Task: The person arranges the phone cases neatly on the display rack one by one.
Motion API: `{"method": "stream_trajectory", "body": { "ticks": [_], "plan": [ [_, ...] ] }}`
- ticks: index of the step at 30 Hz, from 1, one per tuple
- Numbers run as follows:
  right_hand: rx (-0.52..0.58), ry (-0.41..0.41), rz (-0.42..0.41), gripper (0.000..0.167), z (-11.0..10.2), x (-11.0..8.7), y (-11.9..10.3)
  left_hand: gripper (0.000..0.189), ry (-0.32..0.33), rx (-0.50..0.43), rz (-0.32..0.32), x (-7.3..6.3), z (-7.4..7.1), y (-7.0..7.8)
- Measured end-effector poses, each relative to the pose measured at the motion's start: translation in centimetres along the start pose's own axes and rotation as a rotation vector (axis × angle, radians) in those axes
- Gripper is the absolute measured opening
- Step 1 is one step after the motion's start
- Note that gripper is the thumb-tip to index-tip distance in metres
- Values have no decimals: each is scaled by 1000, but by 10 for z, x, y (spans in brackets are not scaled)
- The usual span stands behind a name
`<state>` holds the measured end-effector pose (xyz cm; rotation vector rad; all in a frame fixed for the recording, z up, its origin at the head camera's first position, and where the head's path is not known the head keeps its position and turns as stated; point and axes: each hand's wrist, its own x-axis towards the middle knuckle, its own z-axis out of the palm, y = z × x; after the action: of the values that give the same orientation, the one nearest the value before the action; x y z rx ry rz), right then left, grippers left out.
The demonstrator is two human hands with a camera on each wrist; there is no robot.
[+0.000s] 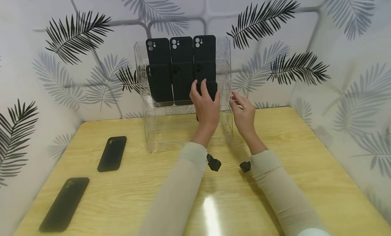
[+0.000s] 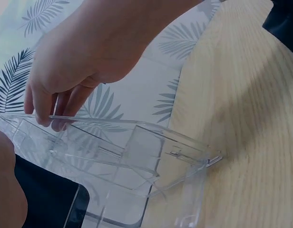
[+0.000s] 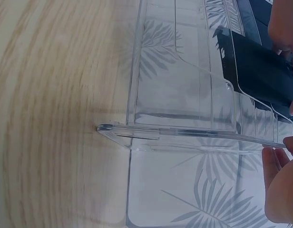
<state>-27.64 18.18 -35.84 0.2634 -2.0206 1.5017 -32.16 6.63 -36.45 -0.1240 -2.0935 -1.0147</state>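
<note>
A clear acrylic tiered stand (image 1: 227,76) stands at the back of the table. My left hand (image 1: 207,108) is at its right column and grips a black phone case (image 1: 212,87), fingers spread over its face. In the left wrist view, the lower end of that case (image 2: 49,194) shows above the clear tiers. My right hand (image 1: 245,113) pinches the edge of the stand's right side panel (image 3: 208,134), thumb on one face and fingers on the other. Behind the held case, black phone cases (image 1: 182,83) lean in two rows, the rear ones (image 1: 204,47) with camera cutouts showing.
Two more black cases lie flat on the table's left side, one farther back (image 1: 112,153) and one nearer (image 1: 64,204). A leaf-patterned wall covering (image 1: 262,29) rises right behind the stand. Each wrist carries a small black camera (image 1: 213,163).
</note>
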Motion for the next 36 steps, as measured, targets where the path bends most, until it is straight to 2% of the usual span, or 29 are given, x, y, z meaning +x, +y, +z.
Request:
{"method": "stream_trajectory", "body": {
  "ticks": [5, 11, 18, 27, 32, 36],
  "plan": [
    [-5, 11, -1, 36, 2, 4, 14, 58, -26, 62, 8, -7, 4, -2],
    [18, 39, -17, 36, 7, 11, 41, 61, -11, 77, 21, -10, 7, -4],
    [13, 49, -32, 35, 7, 12, 45, 60, 13, 63, 2, -11, 8, -2],
    [-4, 45, -30, 35, 7, 11, 43, 68, 36, 189, 22, -8, 7, -3],
    [-10, 46, -22, 35, 7, 11, 42, 69, 26, 258, 49, -4, -1, -3],
    [3, 50, -14, 34, 8, 12, 42, 68, 3, 222, 41, 1, -17, -7]
  ]
}}
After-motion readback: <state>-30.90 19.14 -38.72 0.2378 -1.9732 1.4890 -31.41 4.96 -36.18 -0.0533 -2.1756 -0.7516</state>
